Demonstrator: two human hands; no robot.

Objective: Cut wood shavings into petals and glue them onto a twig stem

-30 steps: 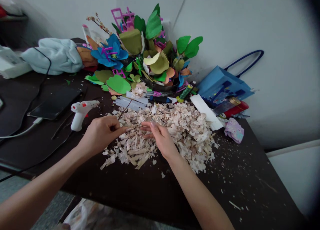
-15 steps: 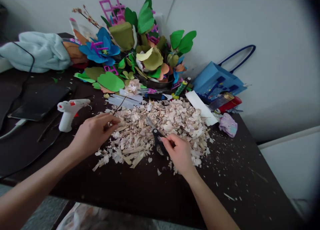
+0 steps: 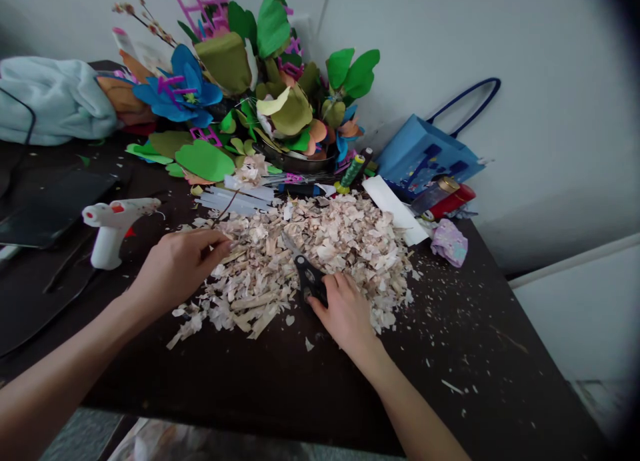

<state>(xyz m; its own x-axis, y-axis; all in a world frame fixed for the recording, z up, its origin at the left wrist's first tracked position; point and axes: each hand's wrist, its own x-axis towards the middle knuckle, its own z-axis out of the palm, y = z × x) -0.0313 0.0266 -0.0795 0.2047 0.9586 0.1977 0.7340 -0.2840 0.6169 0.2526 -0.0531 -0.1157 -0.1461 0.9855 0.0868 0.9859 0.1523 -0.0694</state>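
Observation:
My right hand (image 3: 347, 311) is closed on the black handles of a pair of scissors (image 3: 306, 272). The scissor blades point up and left over a broad heap of pale, dry shreds (image 3: 345, 231). My left hand (image 3: 177, 264) hovers at the left side of the heap, thumb and fingers pinched together; what lies between them is hidden. Just beyond its fingers a thin brown twig (image 3: 229, 205) slants upward, and I cannot tell whether the hand holds it. Behind the heap lie translucent glue sticks (image 3: 220, 201).
A white glue gun (image 3: 111, 231) stands left of my left hand, near a dark tablet (image 3: 55, 204). Felt flowers and leaves (image 3: 205, 161) crowd the back. A blue bag (image 3: 425, 154), a white strip (image 3: 395, 209) and thread spools (image 3: 353, 171) are at the back right.
The view has shifted, so the table's contents appear further left. My right hand's grip on the scissor handles has changed, its thumb now lower. My left hand stays pinched beside the heap.

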